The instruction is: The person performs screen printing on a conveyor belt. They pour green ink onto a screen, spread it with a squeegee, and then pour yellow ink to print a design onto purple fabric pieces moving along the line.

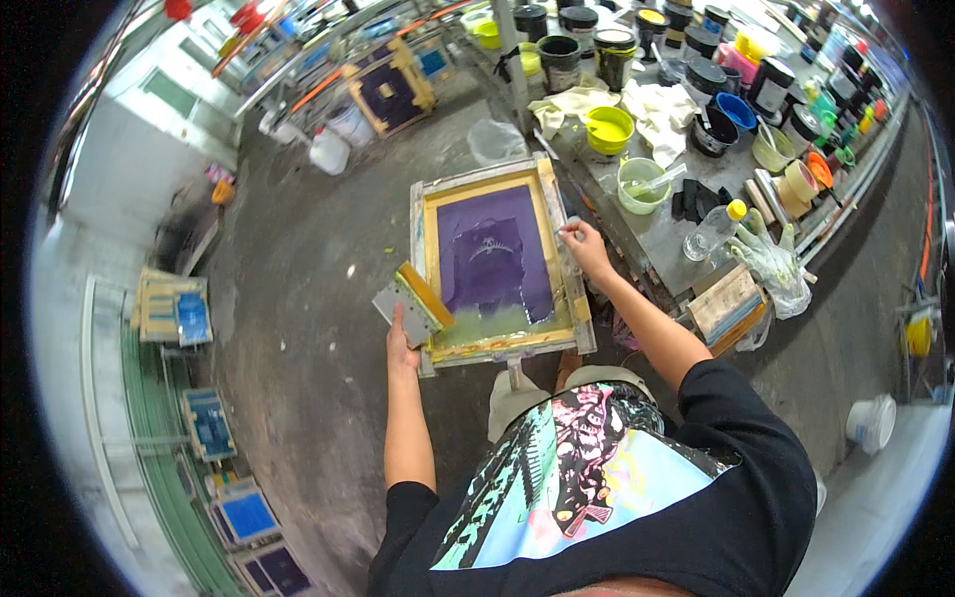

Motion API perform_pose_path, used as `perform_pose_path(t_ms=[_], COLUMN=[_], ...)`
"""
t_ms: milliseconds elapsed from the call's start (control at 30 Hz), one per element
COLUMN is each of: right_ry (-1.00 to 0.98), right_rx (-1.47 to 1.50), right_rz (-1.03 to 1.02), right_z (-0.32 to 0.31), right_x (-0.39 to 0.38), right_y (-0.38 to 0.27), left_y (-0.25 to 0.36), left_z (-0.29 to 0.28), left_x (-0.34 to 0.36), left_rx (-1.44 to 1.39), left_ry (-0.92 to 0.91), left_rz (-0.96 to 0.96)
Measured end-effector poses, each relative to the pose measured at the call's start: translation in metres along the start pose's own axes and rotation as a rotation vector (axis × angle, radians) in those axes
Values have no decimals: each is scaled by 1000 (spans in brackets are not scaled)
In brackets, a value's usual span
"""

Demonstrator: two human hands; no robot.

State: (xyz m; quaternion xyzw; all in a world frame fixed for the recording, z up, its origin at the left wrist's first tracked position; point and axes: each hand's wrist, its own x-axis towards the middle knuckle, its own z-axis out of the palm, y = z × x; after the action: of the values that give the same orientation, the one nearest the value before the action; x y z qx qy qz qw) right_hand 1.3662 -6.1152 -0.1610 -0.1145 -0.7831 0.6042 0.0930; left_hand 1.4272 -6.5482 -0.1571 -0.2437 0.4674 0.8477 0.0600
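In front of me is a screen printing frame [494, 259], tilted slightly, with a wooden border and purple mesh. A pale crown-like design shows in the middle of the mesh, and a wet greenish band of ink runs along its near end. My left hand [401, 343] grips a squeegee [416, 303] with a grey handle and a yellow edge, over the frame's near left corner. At the frame's right rail, my right hand [587, 251] is closed with its fingertips on the edge; part of its grip is hidden.
On the right, a workbench [652, 244] carries several ink tubs, a yellow-green bowl [609, 129], a plastic bottle [714, 231] and a stained glove [771, 261]. More screens [388, 90] lean at the back and along the left wall. A white jug [329, 154] stands on the floor.
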Motion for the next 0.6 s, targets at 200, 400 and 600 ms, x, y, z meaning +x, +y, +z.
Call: perform_pose_path(t_ms=[200,400,600], right_ry=[47,20,247], right_rx=[-27,-15,-26], right_rz=[60,315,412], right_z=[51,78,80], right_x=[-2,11,15], right_y=[1,21,23], left_y=[39,57,52], left_z=[-34,-41,-15], left_x=[85,168,235], left_rx=[140,157,187], left_ry=[-8,-137,-205], left_rz=[-106,-201,-316])
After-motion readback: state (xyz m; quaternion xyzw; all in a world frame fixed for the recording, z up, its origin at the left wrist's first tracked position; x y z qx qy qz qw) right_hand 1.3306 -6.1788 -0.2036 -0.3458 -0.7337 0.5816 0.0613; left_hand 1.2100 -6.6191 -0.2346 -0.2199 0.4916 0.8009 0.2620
